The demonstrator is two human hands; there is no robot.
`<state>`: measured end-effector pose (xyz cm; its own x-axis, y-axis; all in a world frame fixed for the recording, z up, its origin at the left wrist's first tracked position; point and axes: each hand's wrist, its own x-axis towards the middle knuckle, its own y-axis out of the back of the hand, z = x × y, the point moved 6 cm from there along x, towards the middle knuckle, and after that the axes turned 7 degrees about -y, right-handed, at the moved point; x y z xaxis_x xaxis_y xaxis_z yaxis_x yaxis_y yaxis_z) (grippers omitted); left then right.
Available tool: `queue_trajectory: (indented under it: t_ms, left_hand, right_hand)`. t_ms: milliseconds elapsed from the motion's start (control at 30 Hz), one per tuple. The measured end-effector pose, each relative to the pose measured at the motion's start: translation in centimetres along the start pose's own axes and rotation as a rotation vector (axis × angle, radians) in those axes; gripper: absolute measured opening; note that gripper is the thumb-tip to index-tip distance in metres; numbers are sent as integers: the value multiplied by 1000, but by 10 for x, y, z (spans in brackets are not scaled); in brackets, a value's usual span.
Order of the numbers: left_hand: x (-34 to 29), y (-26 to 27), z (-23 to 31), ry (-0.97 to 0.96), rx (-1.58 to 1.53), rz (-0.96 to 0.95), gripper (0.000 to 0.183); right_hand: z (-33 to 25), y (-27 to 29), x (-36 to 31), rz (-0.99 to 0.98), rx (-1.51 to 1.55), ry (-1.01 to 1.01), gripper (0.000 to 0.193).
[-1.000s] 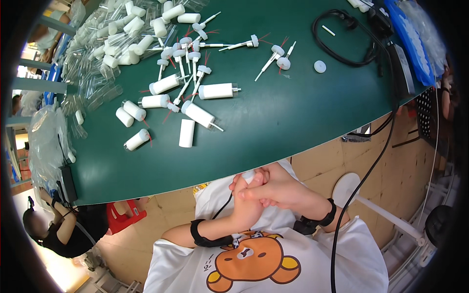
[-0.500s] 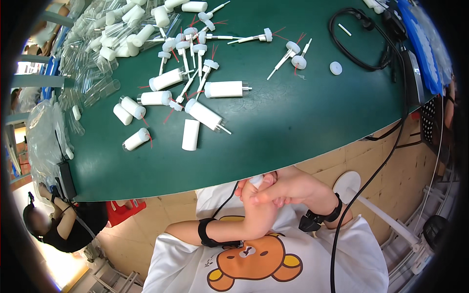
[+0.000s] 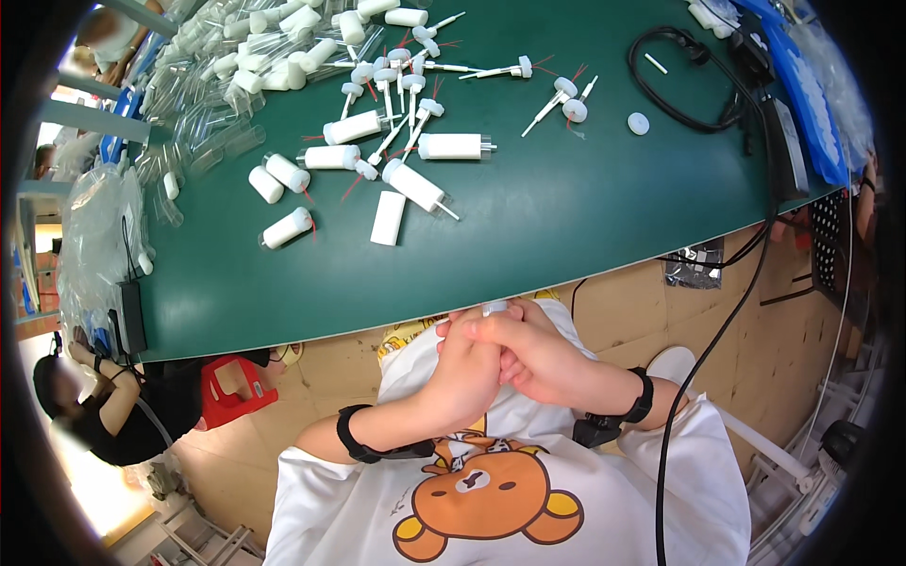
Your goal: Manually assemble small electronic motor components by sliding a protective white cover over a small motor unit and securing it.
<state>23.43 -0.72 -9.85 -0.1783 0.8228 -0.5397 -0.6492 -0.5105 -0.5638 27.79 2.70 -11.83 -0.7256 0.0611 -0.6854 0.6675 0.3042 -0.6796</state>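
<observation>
At the table's near edge my left hand [image 3: 462, 370] and my right hand [image 3: 531, 351] are closed together, fingers overlapping. Between them a pale whitish round end of a small part [image 3: 494, 307] peeks out; the rest of it is covered by my fingers. Beyond, on the green table [image 3: 566, 217], lie a white cylinder [image 3: 388, 218] and several clear tubes with white cylinders inside, such as a tube with a protruding white stem [image 3: 415, 186] and a capped tube with red wires [image 3: 286, 228]. Loose white caps with stems and red wires [image 3: 412, 83] lie farther back.
Clear tubes and white cylinders [image 3: 274, 71] are heaped at the back left. A white disc [image 3: 638, 124], a coiled black cable [image 3: 651, 94] and a blue tray [image 3: 802, 94] lie at the right. Another cable hangs past my right arm. A person in black [image 3: 104, 415] sits at the left.
My clasped hands have shifted slightly up toward the table edge, and the left wrist has straightened. The whitish part stays between them. The view has shifted; the table items look unmoved.
</observation>
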Motion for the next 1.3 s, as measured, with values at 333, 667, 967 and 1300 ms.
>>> queue_trajectory:
  t_ms: [333,667,967,1300]
  left_hand:
    - [-13,-13,17,17,66,-240,14]
    - [-15,-27,90,-434,39,-802,33]
    - [17,-6,105,-481,-72,-594,37]
    - [18,6,96,-440,26,-513,62]
  right_hand:
    - [-18,-16,-33,-77,-513,135,42]
    - [-87,-77,-75,-151,-1062,1247,90]
    - [-118,-88,-35,-182,-1102,1308,92]
    - [-118,-84,-29,-127,-1082,1276,68]
